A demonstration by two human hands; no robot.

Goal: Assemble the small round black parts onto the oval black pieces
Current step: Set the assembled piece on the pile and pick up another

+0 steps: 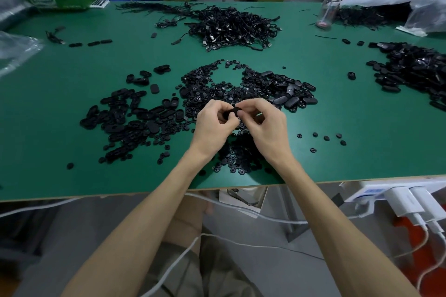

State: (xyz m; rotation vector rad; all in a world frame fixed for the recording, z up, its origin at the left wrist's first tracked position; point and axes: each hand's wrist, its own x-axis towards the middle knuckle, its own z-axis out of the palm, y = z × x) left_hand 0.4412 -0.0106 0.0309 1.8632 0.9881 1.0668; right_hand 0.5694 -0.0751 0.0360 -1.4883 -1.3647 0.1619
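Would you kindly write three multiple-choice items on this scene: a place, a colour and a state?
1. Where does the clear bottle stand? A. far right of the table B. near left corner C. on the floor
2. The table top's colour? A. white B. green C. red
3. What are the left hand and right hand doing? A. lying flat B. pinching one oval black piece C. lifting the bottle
1 A, it stands far back on the right; 2 B, the bare surface is green; 3 B, fingers of both curl round the piece.
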